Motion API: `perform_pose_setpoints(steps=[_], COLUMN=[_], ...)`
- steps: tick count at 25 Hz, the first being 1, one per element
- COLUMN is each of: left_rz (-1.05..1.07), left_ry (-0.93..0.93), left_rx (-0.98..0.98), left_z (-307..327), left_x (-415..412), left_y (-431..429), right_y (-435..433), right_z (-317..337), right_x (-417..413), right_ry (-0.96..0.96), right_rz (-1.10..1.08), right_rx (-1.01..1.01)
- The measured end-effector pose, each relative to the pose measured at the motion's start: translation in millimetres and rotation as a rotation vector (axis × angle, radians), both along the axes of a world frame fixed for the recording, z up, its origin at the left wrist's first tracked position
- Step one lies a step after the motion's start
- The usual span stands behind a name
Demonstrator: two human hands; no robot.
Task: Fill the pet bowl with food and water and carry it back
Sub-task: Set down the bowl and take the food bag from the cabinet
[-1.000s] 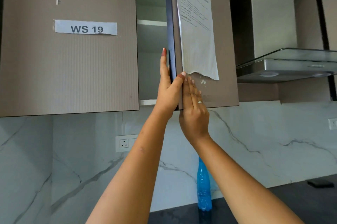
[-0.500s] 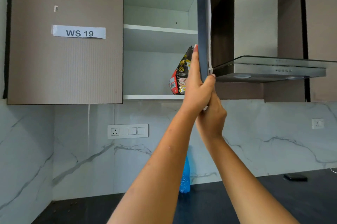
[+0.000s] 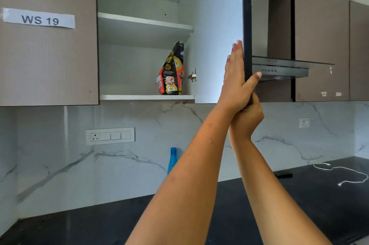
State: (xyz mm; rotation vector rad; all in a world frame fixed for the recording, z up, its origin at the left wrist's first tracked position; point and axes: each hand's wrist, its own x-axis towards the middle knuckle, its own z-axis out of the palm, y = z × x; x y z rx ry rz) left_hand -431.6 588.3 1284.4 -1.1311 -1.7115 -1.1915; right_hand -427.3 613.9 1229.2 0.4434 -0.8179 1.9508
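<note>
A red and black pet food bag stands upright at the right end of the lower shelf in the open wall cabinet. The cabinet door is swung wide, its white inner face towards me. My left hand grips the door's free edge, fingers flat on the inner face and thumb round the outside. My right hand holds the door's bottom corner just beneath the left hand. A blue water bottle stands on the black counter against the wall, partly hidden by my left arm. No pet bowl is in view.
The neighbouring cabinet door labelled WS 19 is closed. A steel range hood juts out right of the open door. On the black counter lie a white cable and a small dark object. A switch panel sits on the marble wall.
The cabinet door has swung from almost closed to wide open with both hands on its edge. The food bag inside has come into view.
</note>
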Motion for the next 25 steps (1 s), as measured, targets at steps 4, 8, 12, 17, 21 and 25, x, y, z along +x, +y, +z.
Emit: perform_pose_setpoints(steps=[4,8,12,17,21,25], left_rz=[0.007,0.017,0.035,0.059,0.042,0.082], left_ry=[-0.031,-0.078,-0.149,-0.179,-0.131,-0.139], left_rx=[-0.078,-0.151,-0.271,-0.357,-0.367,-0.368], left_z=[-10.1,-24.9,-43.5,-53.7,-58.3,-65.0], left_x=[-2.4,-9.6,-20.5,-40.0,-49.0,-61.9], left_y=[11.4,13.5,14.0,0.1,-7.6,-19.2], right_y=[18.3,28.6,40.5,42.3,41.5,29.4], right_z=[-1.0,-8.4,-4.7,-10.3,-22.6,-31.4], right_x=[-1.7,-3.9,-0.6,-3.9,-24.2,-43.4], right_ry=[0.000,-0.133,-0.227,-0.339,-0.455,-0.602], right_rz=[-0.021,-0.342,-0.346,-0.586,-0.693,-0.419], right_rx=[-0.031,0.080,-0.078,0.081,0.188,0.277])
